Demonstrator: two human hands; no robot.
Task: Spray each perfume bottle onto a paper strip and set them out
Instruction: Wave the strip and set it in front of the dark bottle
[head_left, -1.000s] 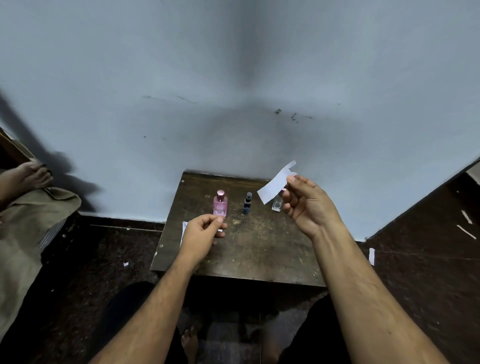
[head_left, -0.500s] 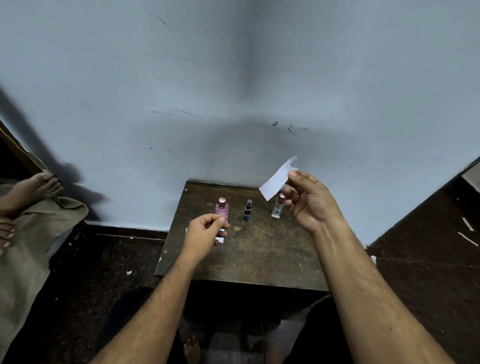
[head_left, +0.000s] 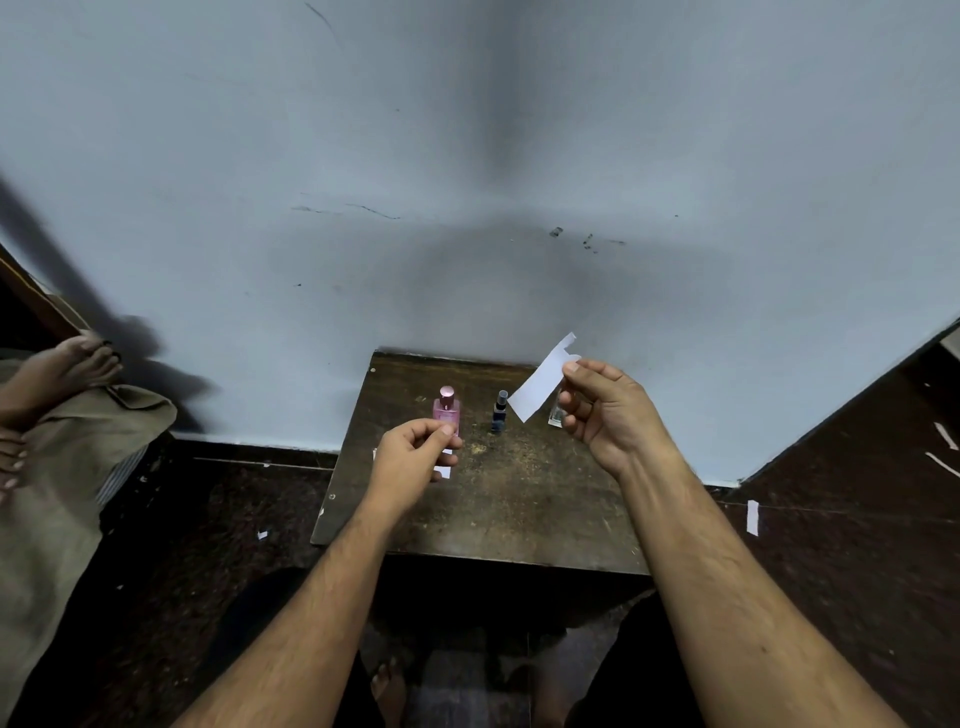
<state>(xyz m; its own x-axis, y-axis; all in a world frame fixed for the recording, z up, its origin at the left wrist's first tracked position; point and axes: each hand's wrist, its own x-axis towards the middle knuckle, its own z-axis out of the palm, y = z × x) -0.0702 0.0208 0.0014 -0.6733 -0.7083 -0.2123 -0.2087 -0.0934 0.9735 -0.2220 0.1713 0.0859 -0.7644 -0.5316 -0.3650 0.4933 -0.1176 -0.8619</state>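
Three perfume bottles stand in a row at the back of a small dark wooden table (head_left: 519, 509): a pink bottle (head_left: 447, 408), a small dark blue bottle (head_left: 500, 413) and a clear bottle (head_left: 556, 415), the last half hidden by my right hand. My right hand (head_left: 608, 415) pinches a white paper strip (head_left: 540, 382) in the air above the table's back right. My left hand (head_left: 415, 457) hovers curled just in front of the pink bottle, thumb against forefinger. A second white strip (head_left: 442, 472) lies under it; whether the fingers hold it is hidden.
A grey-blue wall rises right behind the table. Dark floor surrounds it, with paper scraps (head_left: 752, 517) on the right. Another person's feet (head_left: 57, 369) rest on an olive cloth at the far left. My knees and feet are below the table's front edge.
My right hand has shifted the strip slightly, and it now covers part of the clear bottle. My left hand stays in front of the pink bottle. The view has tilted a little.
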